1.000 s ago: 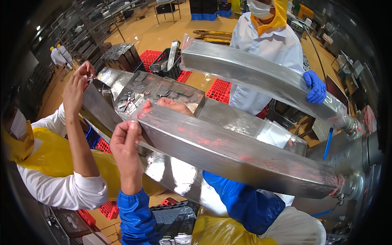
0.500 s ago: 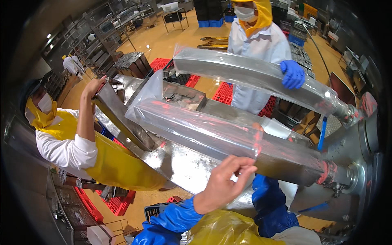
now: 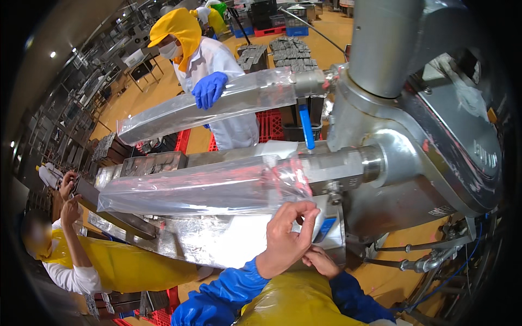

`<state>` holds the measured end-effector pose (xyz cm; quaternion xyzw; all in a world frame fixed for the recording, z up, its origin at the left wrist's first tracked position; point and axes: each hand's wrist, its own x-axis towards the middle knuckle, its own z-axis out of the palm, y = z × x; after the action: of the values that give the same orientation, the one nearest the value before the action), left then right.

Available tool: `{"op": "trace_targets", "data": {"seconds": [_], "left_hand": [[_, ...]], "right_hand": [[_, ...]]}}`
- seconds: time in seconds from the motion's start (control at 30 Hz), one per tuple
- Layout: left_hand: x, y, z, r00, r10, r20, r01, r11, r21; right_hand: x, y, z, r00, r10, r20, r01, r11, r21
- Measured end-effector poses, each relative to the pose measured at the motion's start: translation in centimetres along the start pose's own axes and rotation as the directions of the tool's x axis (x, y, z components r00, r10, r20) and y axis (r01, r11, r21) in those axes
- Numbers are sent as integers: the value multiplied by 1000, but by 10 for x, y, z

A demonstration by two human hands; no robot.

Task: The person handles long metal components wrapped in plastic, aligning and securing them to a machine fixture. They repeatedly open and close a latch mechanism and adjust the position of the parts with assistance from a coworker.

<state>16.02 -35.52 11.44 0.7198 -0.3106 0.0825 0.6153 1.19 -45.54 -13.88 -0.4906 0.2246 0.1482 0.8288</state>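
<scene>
A long clear plastic bag [image 3: 190, 187] with pink smears is drawn over the nearer rectangular metal spout, its gathered mouth by the valve fitting [image 3: 348, 168]. My left hand [image 3: 288, 233] is closed in a pinch at the bag's lower edge, thumb and forefinger together. Below it and to the right, my right hand [image 3: 322, 262] has its fingers curled near a blue valve lever [image 3: 326, 229]; what they hold, if anything, is hidden. Beyond, a second bagged spout [image 3: 174, 117] runs alongside, with a co-worker's blue-gloved hand [image 3: 209, 89] resting on it.
A large steel machine [image 3: 380, 201] stands at right. Another blue lever [image 3: 306, 127] hangs from the far spout. A shiny metal table [image 3: 201, 239] lies under the bags. At left, a co-worker in a yellow apron [image 3: 136, 250] handles a long metal trough [image 3: 114, 214].
My view has swung right, bringing the machine into sight. The near bag now reaches the valve fitting, with my left hand by its mouth. My right hand has come into view below.
</scene>
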Motion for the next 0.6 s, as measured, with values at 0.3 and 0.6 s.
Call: {"op": "trace_targets", "data": {"seconds": [0.3, 0.6], "left_hand": [[-14, 14, 3, 1000, 14, -4, -14, 1000, 3], [-141, -14, -91, 942, -81, 326, 71, 997, 42]], "right_hand": [[-32, -13, -44, 999, 11, -51, -23, 969, -246], [90, 12, 62, 963, 143, 228, 34, 775, -631]]}}
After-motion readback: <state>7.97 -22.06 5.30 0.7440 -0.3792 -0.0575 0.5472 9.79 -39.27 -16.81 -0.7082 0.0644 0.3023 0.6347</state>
